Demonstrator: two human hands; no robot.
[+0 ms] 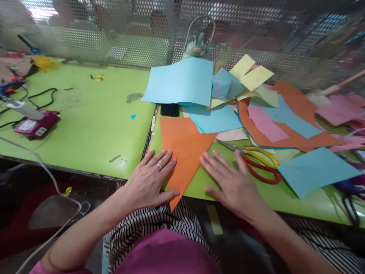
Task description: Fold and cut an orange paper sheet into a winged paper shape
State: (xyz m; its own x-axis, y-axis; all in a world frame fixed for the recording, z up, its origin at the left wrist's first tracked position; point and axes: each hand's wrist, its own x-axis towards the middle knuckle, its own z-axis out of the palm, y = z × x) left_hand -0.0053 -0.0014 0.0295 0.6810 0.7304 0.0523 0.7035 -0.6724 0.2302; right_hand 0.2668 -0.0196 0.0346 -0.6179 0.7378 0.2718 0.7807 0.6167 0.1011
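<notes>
No writing can be read anywhere. White labels (27,126) on the purple box (47,118) by the worktop's (85,129) left edge are too blurred to make out.

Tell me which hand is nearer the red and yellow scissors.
Right. The right hand lies flat on the green table, just left of the scissors. The left hand rests on the orange paper at its left edge, with that sheet between it and the scissors.

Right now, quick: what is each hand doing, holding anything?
Left hand: open and flat, fingers resting on the orange paper triangle, gripping nothing.
Right hand: open and flat, fingertips at the same paper's right edge, gripping nothing.
</notes>
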